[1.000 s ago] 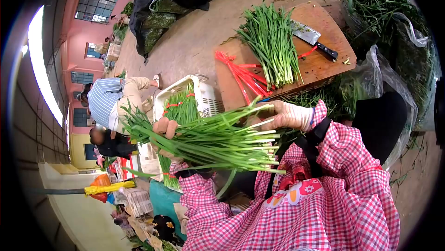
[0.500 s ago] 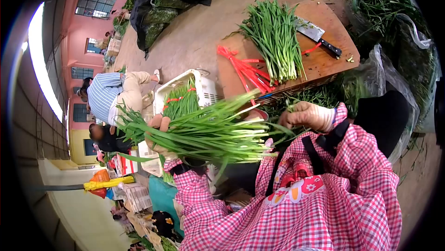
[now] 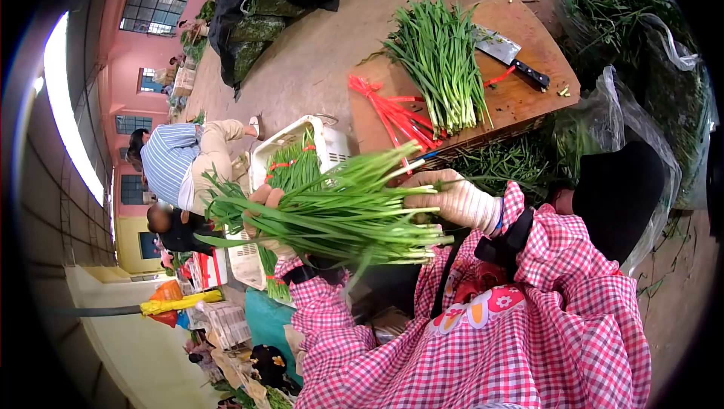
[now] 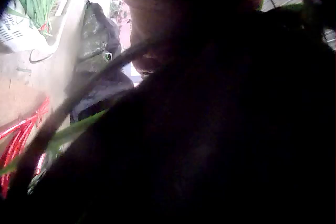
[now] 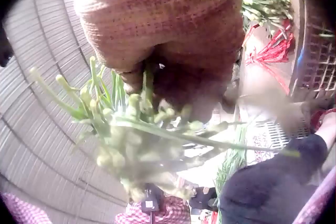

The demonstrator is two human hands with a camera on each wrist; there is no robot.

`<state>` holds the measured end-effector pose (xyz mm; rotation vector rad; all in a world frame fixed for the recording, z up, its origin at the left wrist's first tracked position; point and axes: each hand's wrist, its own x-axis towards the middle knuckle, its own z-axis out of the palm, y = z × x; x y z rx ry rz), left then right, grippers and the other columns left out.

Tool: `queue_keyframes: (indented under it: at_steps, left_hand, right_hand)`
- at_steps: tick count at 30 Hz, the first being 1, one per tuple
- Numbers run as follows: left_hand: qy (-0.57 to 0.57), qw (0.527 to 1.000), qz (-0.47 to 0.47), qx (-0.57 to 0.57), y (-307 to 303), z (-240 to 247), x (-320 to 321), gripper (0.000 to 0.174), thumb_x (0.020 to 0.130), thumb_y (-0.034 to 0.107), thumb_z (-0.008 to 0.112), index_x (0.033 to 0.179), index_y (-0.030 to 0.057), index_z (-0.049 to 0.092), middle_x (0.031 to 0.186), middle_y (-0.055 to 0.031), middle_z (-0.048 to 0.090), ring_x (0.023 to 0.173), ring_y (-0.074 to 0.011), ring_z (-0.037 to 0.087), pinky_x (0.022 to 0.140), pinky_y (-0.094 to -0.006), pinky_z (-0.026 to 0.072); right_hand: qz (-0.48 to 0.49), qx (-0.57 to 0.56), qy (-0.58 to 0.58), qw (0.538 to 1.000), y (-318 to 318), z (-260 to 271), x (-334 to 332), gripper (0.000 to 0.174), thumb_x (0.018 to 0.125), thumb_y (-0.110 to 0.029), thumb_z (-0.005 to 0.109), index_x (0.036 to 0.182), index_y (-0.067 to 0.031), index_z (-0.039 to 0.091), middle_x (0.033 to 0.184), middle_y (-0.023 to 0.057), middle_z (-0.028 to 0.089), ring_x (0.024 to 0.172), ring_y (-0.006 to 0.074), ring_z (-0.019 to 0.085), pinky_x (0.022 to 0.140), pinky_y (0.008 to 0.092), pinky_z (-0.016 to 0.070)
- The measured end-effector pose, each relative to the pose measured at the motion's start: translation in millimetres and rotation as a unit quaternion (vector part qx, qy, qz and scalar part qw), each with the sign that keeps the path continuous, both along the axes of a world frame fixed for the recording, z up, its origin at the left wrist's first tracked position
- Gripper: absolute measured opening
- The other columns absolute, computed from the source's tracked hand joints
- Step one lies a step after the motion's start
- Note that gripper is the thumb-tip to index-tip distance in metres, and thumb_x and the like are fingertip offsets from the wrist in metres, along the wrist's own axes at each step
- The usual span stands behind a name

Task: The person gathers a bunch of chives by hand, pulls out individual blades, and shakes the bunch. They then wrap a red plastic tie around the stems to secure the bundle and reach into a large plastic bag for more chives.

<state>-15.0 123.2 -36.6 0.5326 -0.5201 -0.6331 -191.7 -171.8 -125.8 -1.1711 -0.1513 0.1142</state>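
Observation:
A loose bunch of long green stalks (image 3: 347, 216) with pale cut ends lies across the middle of the head view. My left hand (image 3: 265, 213) grips it near the leafy end, fingers curled over the stalks. At the pale ends is my right hand (image 3: 449, 199), its fingers bent against the stalks. In the right wrist view the right hand (image 5: 163, 29) is in among the stalk ends (image 5: 126, 134), thumb and fingers closing on some. The left wrist view is mostly dark, with part of the left hand (image 4: 152, 19) at the top.
A wooden board (image 3: 528, 32) holds another bunch (image 3: 445, 69), a cleaver (image 3: 498, 45) and red ties (image 3: 388, 111). A white crate (image 3: 332, 145) with tied bunches stands beyond my left hand. Plastic bags of greens (image 3: 626, 16) stand at the right. Two people are at the left.
The right hand drew back from the bunch toward my body, then came back to the pale ends. The left hand has kept its grip, and the bunch has shifted slightly.

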Motion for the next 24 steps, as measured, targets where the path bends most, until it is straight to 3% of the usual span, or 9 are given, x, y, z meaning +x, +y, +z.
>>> queue_keyframes:
  at_steps: [1,3,7,9,13,16,19,22,24]
  left_hand:
    - [0.040,0.999,-0.005,-0.004,-4,4,-2,0.014,0.088,0.026,0.063,0.093,0.0186,0.053,0.085,0.0055,0.048,0.073,-0.0125,0.044,0.067,-0.0320,0.0417]
    - [0.065,0.983,0.145,0.091,-10,10,-20,0.017,0.087,0.027,0.064,0.097,0.0155,0.056,0.087,0.0029,0.050,0.075,-0.0151,0.047,0.068,-0.0336,0.0431]
    - [-0.049,0.953,0.237,0.184,-12,1,-26,0.046,0.087,0.037,0.064,0.116,0.0016,0.056,0.104,-0.0042,0.056,0.088,-0.0165,0.049,0.082,-0.0371,0.0471]
    - [-0.018,0.982,0.165,0.095,3,-7,-16,0.036,0.087,0.036,0.063,0.108,0.0058,0.059,0.103,-0.0052,0.055,0.089,-0.0184,0.049,0.083,-0.0415,0.0468]
    - [0.001,0.995,0.090,0.048,7,0,-13,0.026,0.089,0.035,0.061,0.095,0.0116,0.053,0.098,-0.0032,0.051,0.089,-0.0206,0.048,0.079,-0.0471,0.0448]
    - [-0.040,0.994,0.082,0.052,5,1,-11,0.024,0.088,0.034,0.061,0.089,0.0126,0.051,0.097,-0.0015,0.048,0.089,-0.0178,0.047,0.079,-0.0449,0.0441]
    - [0.020,0.971,0.201,0.127,-11,12,-30,0.022,0.088,0.032,0.062,0.086,0.0143,0.048,0.092,0.0005,0.045,0.087,-0.0156,0.045,0.080,-0.0444,0.0439]
    - [-0.018,0.979,0.173,0.106,-32,14,-41,0.027,0.088,0.032,0.062,0.099,0.0073,0.059,0.096,-0.0004,0.049,0.086,-0.0137,0.045,0.074,-0.0316,0.0453]
    - [-0.072,0.995,0.048,0.050,-42,12,-33,0.029,0.089,0.033,0.062,0.101,0.0064,0.059,0.099,-0.0022,0.052,0.086,-0.0147,0.047,0.074,-0.0335,0.0463]
  right_hand:
    - [-0.027,0.008,-0.101,0.994,3,-7,1,0.034,0.091,-0.019,0.066,0.122,-0.0045,0.061,0.104,0.0067,0.067,0.091,0.0129,0.061,0.082,0.0278,0.0508]
    - [-0.057,0.109,-0.044,0.991,3,-4,-15,0.030,0.092,-0.015,0.063,0.120,-0.0020,0.060,0.106,0.0123,0.066,0.099,0.0159,0.060,0.088,0.0290,0.0483]
    - [-0.088,-0.079,-0.029,0.993,-6,-48,-19,0.028,0.098,-0.020,0.053,0.116,0.0007,0.061,0.096,0.0145,0.067,0.089,0.0196,0.064,0.082,0.0299,0.0501]
    - [-0.121,-0.040,0.013,0.992,-25,-36,-31,0.028,0.097,-0.020,0.054,0.114,0.0012,0.062,0.098,0.0159,0.068,0.092,0.0233,0.066,0.084,0.0303,0.0507]
    - [-0.038,-0.511,0.056,0.857,-73,-29,-53,0.041,0.086,-0.026,0.067,0.122,-0.0070,0.060,0.102,0.0174,0.068,0.091,0.0290,0.066,0.079,0.0367,0.0522]
    - [-0.182,-0.431,-0.059,0.882,-82,-2,-57,0.044,0.079,-0.028,0.073,0.116,-0.0062,0.064,0.090,0.0166,0.069,0.081,0.0294,0.068,0.071,0.0382,0.0532]
    - [-0.174,-0.310,-0.031,0.934,-70,49,-52,0.041,0.081,-0.037,0.071,0.111,-0.0102,0.067,0.087,0.0142,0.070,0.079,0.0313,0.069,0.074,0.0386,0.0547]
    - [-0.180,-0.372,-0.118,0.903,-55,70,-37,0.036,0.082,-0.035,0.071,0.107,-0.0104,0.068,0.078,0.0145,0.069,0.074,0.0269,0.070,0.068,0.0345,0.0546]
    - [-0.161,-0.372,-0.106,0.908,-46,64,-26,0.030,0.084,-0.030,0.069,0.105,-0.0085,0.069,0.079,0.0134,0.069,0.071,0.0236,0.069,0.066,0.0337,0.0538]
